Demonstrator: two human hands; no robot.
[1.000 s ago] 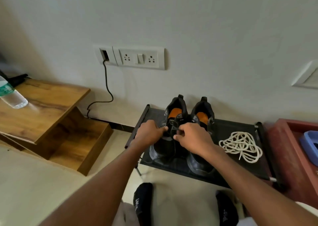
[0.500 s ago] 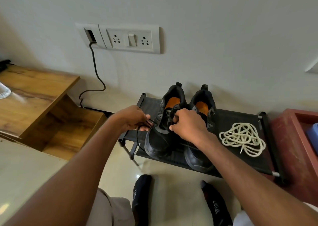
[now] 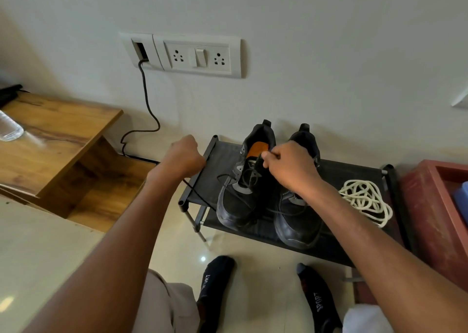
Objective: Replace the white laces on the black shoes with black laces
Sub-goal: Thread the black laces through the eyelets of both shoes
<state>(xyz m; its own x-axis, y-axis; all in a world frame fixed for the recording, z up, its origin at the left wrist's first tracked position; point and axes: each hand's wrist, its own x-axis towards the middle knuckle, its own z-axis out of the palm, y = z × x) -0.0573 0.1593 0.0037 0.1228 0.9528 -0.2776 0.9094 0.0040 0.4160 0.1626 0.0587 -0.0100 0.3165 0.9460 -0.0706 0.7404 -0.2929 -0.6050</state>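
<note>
Black lace (image 3: 202, 196), thin and limp, runs from the left hand (image 3: 181, 159) across the edge of the rack to the left shoe (image 3: 243, 188), where it crosses through the upper eyelets. The left hand is closed in a fist beside the rack's left corner, with the lace coming out beneath it, so it appears to grip one end. The right hand (image 3: 291, 166) hangs over the tongue of the same shoe with finger and thumb pinched together on the lace's other run near the top eyelets; the fingertips themselves are partly hidden.

Such a cord should weigh almost nothing and have no stiffness, so it will only follow a pull, never a push. The stiff tip is probably the best place to hold it for threading; elsewhere it would buckle. The pull is likely to drag the light shoe unless something steadies it.

The right shoe (image 3: 298, 213) stands touching its mate on the black fabric shoe rack (image 3: 354, 178), a dark strand lying across its toe. The white laces (image 3: 364, 198) lie in a loose heap on the rack's right end, well apart from both hands.
</note>
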